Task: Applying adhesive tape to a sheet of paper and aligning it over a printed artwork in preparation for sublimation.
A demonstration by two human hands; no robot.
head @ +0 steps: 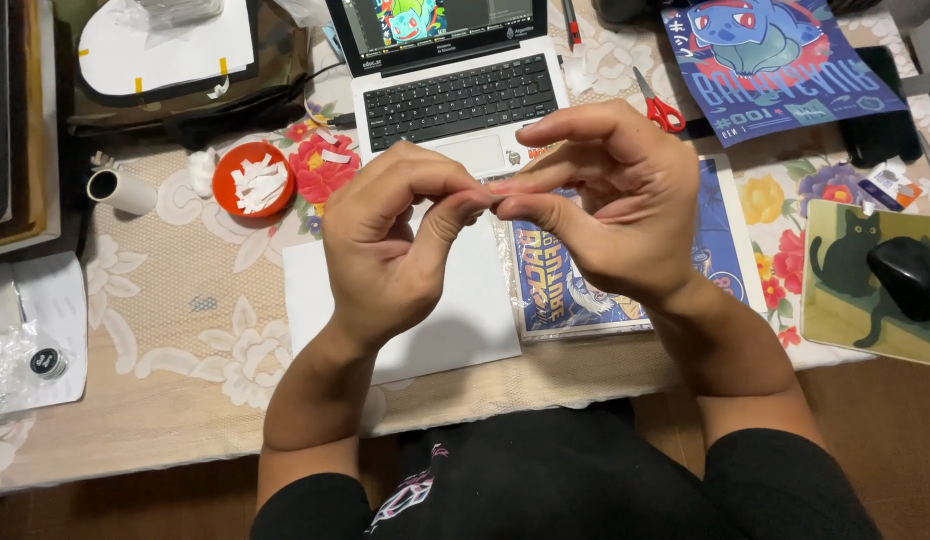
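From the head camera, both hands are being held up above the table edge, fingertips meeting in the middle of the view. The left hand [390, 245] is curling its fingers inward, thumb and forefinger pinching toward the right; the right hand [610, 205] is mirroring it, thumb and forefinger pinching toward the left. Between the two pinches something very small and pale is sitting, perhaps a strip of tape [493, 192] (too small to tell for sure), its long axis running left to right from one pinch to the other. Neither hand is nearer than the other: both are touching it at the same spot, so both are closed on it rather than open.

Directly below the hands a blank white sheet [455, 320] is lying on the lace tablecloth [175, 310], and just beside it, to the right, a printed card in a clear sleeve [575, 290] is partly hidden by the right hand. Farther off, an orange dish [253, 180] holding white scraps is sitting to the left of the laptop [455, 95]. Red-handled scissors [660, 105] are lying beyond the right hand, near a blue poster [785, 60], and a black mouse [910, 275] is resting on a mat [845, 320] with a cat picture at the far right.
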